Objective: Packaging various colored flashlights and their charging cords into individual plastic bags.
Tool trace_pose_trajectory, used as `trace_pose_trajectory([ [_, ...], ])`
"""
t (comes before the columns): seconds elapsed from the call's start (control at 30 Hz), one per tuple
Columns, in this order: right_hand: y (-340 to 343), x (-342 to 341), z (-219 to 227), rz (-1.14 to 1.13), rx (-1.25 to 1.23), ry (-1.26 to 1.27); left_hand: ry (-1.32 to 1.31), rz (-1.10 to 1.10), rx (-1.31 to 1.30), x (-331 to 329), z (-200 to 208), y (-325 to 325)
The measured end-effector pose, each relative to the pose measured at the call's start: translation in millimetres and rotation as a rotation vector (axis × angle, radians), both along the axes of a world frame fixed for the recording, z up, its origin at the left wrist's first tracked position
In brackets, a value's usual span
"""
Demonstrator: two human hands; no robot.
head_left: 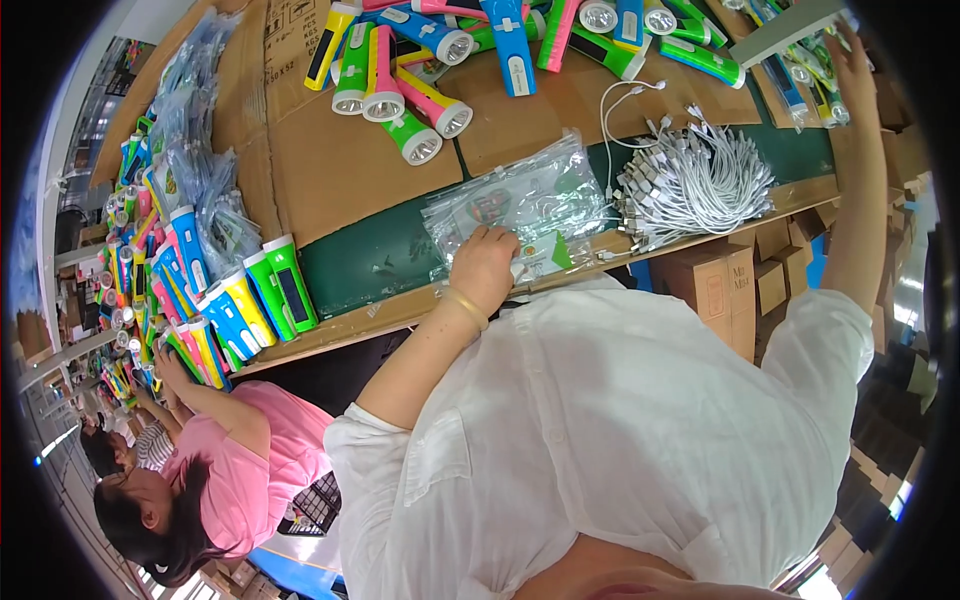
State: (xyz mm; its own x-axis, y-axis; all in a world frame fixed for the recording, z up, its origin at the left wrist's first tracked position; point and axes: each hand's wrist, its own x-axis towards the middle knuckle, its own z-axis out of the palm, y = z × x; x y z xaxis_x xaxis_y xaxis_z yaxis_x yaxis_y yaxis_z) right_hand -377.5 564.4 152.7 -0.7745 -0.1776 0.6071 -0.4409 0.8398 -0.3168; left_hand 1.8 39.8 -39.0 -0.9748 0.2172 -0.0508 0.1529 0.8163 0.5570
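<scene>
My left hand (483, 266), with a bangle at its wrist, rests with curled fingers on the near edge of a stack of clear zip bags (545, 195). A small white bit shows beside its thumb; what the fingers hold, if anything, is hidden. Right of the bags lies a bundle of white charging cables (700, 185), one cable looping out toward the back. At the far right my right hand (850, 75) is raised with fingers stretched out, beside bagged flashlights (825, 95). Loose flashlights (515, 50) in blue, green, pink and yellow lie across the back.
Flat cardboard (340, 180) covers much of the green tabletop (365, 260). At the left stand upright flashlights (285, 285) and a heap of clear plastic bags (200, 170). A co-worker in a pink top (260, 440) handles flashlights there. Cardboard boxes (710, 295) stand beyond the table's near edge.
</scene>
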Motion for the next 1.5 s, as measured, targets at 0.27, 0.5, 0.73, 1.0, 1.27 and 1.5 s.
trace_pose_trajectory([
  [0.27,-271.0,220.4,-88.2,0.984,0.126,-0.691,-0.313,0.124,0.381,-19.2,22.4,-13.2],
  [0.5,-325.3,246.1,-124.0,1.086,0.305,-0.23,-0.737,0.311,0.969,-36.4,42.7,-35.7],
  [0.73,-330.0,231.8,-117.8,0.725,-0.109,-1.159,-0.085,0.399,0.786,-31.0,44.2,-52.3],
  [1.0,-324.4,228.7,-132.8,0.669,-0.602,-1.568,0.479,0.058,0.207,-24.5,58.2,-34.7],
  [1.27,-315.3,231.9,-127.9,0.628,-0.856,-1.732,0.511,0.161,0.177,-23.7,42.0,-35.6],
  [1.5,-303.9,214.1,-128.3,0.65,-0.232,-1.361,0.391,0.256,0.375,-19.4,42.5,-39.7],
])
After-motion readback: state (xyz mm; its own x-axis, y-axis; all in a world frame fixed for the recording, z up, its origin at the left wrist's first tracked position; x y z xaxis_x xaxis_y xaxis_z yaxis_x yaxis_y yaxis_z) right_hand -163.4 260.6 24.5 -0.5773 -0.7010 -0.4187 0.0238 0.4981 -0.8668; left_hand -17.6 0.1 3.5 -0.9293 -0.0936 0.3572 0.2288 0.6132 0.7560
